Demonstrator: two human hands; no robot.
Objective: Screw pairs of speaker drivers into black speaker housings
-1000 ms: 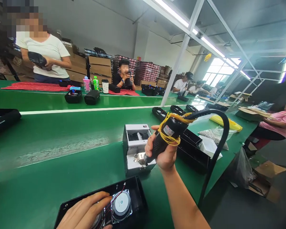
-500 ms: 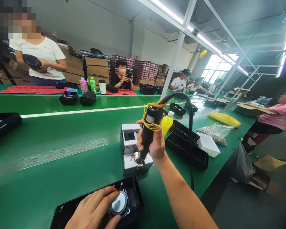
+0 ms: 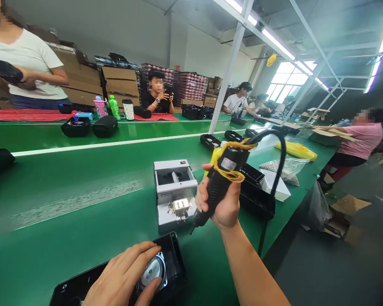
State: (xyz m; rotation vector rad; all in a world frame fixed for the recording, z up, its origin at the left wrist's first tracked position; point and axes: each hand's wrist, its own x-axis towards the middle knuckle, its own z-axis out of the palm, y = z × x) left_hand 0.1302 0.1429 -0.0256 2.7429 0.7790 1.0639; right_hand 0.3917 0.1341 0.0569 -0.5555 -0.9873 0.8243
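The green worktop (image 3: 83, 233) carries a black housing (image 3: 174, 259) in the foreground and a white machine (image 3: 172, 189) just beyond. To the right lie a white box (image 3: 277, 185), a clear bag of small parts (image 3: 285, 173) and a yellow bag (image 3: 296, 151); a rounded black case (image 3: 105, 126) rests farther back.

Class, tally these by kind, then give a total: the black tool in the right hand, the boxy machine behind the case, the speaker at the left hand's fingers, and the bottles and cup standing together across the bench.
Black tool: 1
Boxy machine: 1
Speaker: 1
Pink bottle and green bottle: 2
Cup: 1
Total: 6
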